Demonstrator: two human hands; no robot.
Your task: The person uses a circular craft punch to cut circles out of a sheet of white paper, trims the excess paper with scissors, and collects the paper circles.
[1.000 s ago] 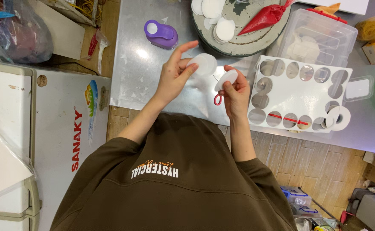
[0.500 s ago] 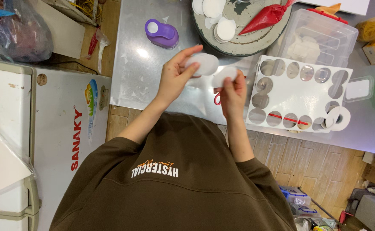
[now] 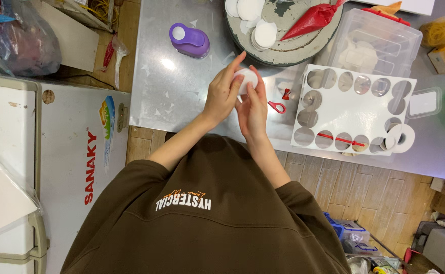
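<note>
Steel table (image 3: pixel 172 96) bears a round board (image 3: pixel 288 48), a white sheet with punched round holes (image 3: pixel 354 109) and a purple punch (image 3: pixel 189 39). Left hand (image 3: pixel 221 96) and right hand (image 3: pixel 251 109) both grasp a white paper disc (image 3: pixel 246 78) above the table, beside red-handled scissors (image 3: pixel 277 106)

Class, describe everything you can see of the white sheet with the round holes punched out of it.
The white sheet is a flat, roughly rectangular piece that looks like thin card or foam. Round holes run along its top, left, right and bottom edges, showing the grey metal table beneath; its middle is uncut. It lies flat on the table right of the hands, slightly rotated, its top edge against a clear plastic box. A thin red strip shows through the bottom holes. A white ring sits at its lower right corner. Neither hand touches it.
</note>
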